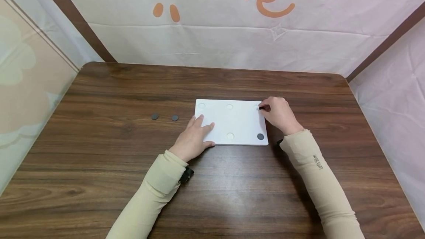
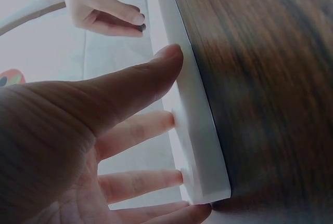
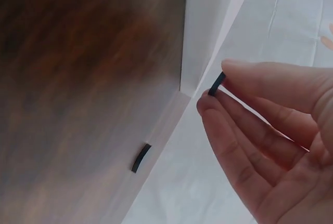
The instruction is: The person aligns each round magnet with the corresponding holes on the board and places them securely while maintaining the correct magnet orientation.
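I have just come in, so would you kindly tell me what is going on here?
A person's right grip pinches a dark disc at the far right corner of a white board; their left grip rests spread on the board's left end. One disc already sits at the near right corner, while three recesses in plain sight are empty. Two more discs lie on the table, left of the board, and the right wrist view shows another dark piece there.
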A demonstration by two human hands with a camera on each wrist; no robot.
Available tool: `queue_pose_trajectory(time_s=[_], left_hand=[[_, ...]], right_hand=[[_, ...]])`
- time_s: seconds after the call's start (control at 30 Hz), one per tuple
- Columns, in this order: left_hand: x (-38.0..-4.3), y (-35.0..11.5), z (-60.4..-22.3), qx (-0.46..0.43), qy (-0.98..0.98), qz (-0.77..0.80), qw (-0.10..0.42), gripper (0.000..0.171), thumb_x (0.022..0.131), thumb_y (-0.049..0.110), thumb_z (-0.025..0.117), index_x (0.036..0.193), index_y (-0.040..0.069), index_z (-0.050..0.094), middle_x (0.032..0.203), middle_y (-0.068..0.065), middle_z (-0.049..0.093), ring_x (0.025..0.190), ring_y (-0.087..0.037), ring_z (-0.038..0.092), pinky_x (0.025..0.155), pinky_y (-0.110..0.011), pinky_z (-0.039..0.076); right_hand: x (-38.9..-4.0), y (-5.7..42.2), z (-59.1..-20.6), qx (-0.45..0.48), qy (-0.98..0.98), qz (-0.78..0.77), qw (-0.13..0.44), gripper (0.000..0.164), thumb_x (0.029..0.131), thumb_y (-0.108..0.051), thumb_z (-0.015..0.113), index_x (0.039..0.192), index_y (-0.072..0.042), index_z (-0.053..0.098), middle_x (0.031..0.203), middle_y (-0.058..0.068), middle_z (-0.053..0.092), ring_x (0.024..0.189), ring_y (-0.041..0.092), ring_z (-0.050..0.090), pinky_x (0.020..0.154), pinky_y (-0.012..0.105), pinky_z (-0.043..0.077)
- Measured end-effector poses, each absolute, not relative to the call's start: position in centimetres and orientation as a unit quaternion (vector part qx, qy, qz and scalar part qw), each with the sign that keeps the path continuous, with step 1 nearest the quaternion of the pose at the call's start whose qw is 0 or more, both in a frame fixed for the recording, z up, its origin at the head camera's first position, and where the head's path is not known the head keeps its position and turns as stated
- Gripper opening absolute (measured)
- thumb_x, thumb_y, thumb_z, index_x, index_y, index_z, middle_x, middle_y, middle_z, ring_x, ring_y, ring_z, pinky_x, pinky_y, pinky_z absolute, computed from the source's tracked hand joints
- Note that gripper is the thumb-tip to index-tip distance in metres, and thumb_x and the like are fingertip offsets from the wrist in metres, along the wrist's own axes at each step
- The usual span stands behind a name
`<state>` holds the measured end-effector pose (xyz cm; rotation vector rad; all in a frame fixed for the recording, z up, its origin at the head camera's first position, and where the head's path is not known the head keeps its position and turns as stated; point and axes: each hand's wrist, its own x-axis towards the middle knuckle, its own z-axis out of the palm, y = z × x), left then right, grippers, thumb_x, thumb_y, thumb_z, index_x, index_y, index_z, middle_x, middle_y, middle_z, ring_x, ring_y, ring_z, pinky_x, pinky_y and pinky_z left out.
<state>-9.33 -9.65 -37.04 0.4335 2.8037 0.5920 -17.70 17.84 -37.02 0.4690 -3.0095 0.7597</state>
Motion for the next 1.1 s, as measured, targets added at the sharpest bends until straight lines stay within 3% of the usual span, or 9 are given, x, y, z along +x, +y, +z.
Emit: queue_pose_trajectory(time_s=[1.1], left_hand=[[-9.3, -9.7, -36.9, 0.151, 0.96, 0.205, 0.115, 0.059, 0.087, 0.03, 0.071, 0.138, 0.009, 0.053, 0.15, -0.029, 0.03, 0.14, -0.049, 0.023, 0.098, -0.057, 0.044]], right_hand=[[-18.9, 16.4, -37.3, 0.189, -0.958, 0.214, 0.021, 0.013, 0.083, 0.005, 0.065, 0.092, 0.004, 0.075, 0.086, 0.016, 0.068, 0.073, 0.025, 0.06, 0.068, 0.038, 0.05]])
